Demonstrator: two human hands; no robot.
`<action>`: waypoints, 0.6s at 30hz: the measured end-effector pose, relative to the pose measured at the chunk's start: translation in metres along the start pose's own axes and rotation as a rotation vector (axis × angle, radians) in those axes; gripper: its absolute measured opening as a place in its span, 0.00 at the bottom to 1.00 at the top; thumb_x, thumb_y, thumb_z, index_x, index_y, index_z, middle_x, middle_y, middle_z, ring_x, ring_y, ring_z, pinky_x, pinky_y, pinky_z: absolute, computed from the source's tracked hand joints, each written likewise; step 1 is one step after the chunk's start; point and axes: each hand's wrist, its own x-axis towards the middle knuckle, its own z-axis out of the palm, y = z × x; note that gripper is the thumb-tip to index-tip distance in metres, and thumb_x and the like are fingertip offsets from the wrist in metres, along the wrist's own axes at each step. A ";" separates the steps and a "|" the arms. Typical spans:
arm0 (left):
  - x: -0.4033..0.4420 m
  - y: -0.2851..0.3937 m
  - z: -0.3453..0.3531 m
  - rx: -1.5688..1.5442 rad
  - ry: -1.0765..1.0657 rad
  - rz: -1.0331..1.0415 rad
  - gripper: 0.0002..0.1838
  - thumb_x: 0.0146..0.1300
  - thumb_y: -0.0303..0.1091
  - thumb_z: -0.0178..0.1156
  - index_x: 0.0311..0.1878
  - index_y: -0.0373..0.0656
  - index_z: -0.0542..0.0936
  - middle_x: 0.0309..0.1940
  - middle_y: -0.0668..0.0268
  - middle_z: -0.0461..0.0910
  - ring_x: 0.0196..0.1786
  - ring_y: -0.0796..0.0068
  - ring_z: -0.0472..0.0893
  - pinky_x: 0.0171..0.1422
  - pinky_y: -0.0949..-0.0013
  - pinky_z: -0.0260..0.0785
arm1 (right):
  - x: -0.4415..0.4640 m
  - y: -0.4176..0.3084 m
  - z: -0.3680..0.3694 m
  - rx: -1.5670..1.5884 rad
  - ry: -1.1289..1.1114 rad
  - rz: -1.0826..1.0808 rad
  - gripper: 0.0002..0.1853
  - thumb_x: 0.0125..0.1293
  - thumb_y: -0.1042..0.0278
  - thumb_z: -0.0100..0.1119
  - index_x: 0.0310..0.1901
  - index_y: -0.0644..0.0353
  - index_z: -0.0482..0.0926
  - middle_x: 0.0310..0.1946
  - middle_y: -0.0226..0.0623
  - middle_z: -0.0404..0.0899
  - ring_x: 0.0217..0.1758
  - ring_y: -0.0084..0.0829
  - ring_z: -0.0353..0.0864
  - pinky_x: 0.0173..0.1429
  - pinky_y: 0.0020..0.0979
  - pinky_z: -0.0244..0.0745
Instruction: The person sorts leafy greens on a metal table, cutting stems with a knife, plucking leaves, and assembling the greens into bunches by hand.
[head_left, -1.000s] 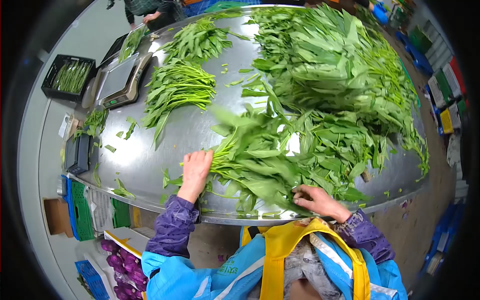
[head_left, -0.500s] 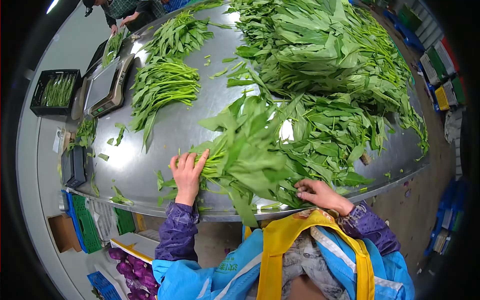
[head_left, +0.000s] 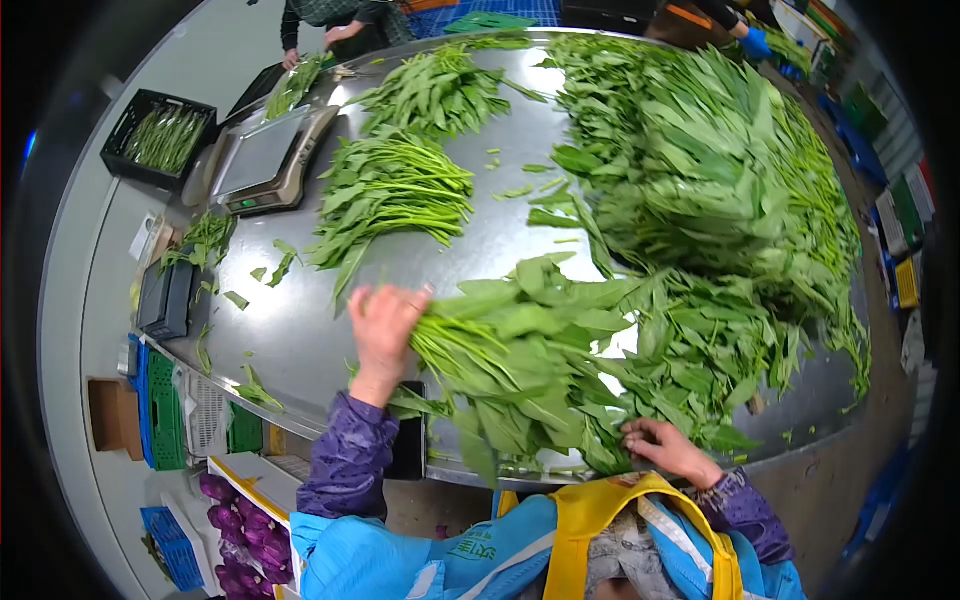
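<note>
My left hand (head_left: 385, 325) is closed around the stems of a bunch of water spinach (head_left: 520, 360), raised a little above the metal table (head_left: 310, 330). The bunch's leaves fan out to the right, toward loose water spinach (head_left: 690, 350). My right hand (head_left: 670, 450) is at the table's front edge, its fingers curled against the lower leaves; what lies between the fingertips is hidden. Below my left wrist is a dark flat rectangular item (head_left: 407, 440) at the edge.
A large heap of greens (head_left: 720, 160) covers the right side. Stacked bunches (head_left: 395, 190) lie left of the middle, near a scale (head_left: 275, 160). A black crate (head_left: 160, 140) holds more greens. Across the table, a person's hand (head_left: 345, 32) shows; a blue-gloved hand (head_left: 755, 42) is far right.
My left hand has lifted the bunch's stem end slightly, and the dark rectangular item now shows beneath. My right hand stays by the leaves. The view has shifted, revealing more of the far side.
</note>
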 end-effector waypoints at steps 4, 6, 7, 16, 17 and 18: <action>0.029 -0.052 0.015 -0.152 0.363 -0.426 0.20 0.55 0.26 0.53 0.54 0.42 0.71 0.42 0.64 0.75 0.46 0.67 0.75 0.60 0.62 0.56 | 0.005 -0.012 -0.002 -0.008 -0.011 0.072 0.16 0.60 0.72 0.55 0.50 0.68 0.70 0.33 0.34 0.78 0.36 0.20 0.75 0.40 0.22 0.71; 0.017 -0.083 0.057 -1.190 0.451 -0.999 0.16 0.61 0.28 0.50 0.53 0.37 0.69 0.44 0.63 0.74 0.46 0.64 0.74 0.59 0.61 0.60 | 0.008 -0.011 -0.002 0.030 -0.010 0.090 0.16 0.61 0.72 0.56 0.50 0.68 0.70 0.33 0.34 0.78 0.35 0.20 0.75 0.39 0.22 0.72; 0.027 -0.086 0.075 -1.730 0.851 -1.180 0.14 0.64 0.32 0.50 0.52 0.38 0.69 0.46 0.64 0.74 0.47 0.61 0.74 0.55 0.59 0.65 | 0.010 -0.013 -0.002 0.073 -0.018 0.107 0.17 0.61 0.72 0.56 0.50 0.68 0.70 0.33 0.34 0.78 0.35 0.20 0.75 0.39 0.22 0.72; 0.029 -0.075 0.180 -2.119 0.462 -1.644 0.16 0.61 0.38 0.57 0.50 0.43 0.72 0.47 0.61 0.76 0.48 0.60 0.75 0.53 0.55 0.66 | 0.027 -0.067 0.010 -0.060 0.018 -0.076 0.20 0.57 0.72 0.59 0.52 0.62 0.70 0.35 0.33 0.78 0.33 0.21 0.76 0.37 0.22 0.73; 0.028 -0.072 0.171 -2.119 0.455 -1.639 0.16 0.61 0.38 0.57 0.50 0.43 0.72 0.47 0.61 0.76 0.48 0.60 0.75 0.53 0.55 0.66 | 0.034 -0.069 0.014 -0.215 0.016 -0.155 0.21 0.56 0.70 0.61 0.52 0.59 0.71 0.37 0.32 0.78 0.36 0.24 0.77 0.40 0.24 0.73; 0.025 -0.068 0.160 -2.172 0.467 -1.541 0.17 0.61 0.39 0.57 0.51 0.44 0.72 0.48 0.62 0.75 0.48 0.61 0.74 0.54 0.57 0.65 | 0.042 -0.072 0.020 -0.462 0.020 -0.321 0.23 0.52 0.66 0.64 0.52 0.57 0.72 0.42 0.33 0.76 0.43 0.29 0.75 0.45 0.28 0.72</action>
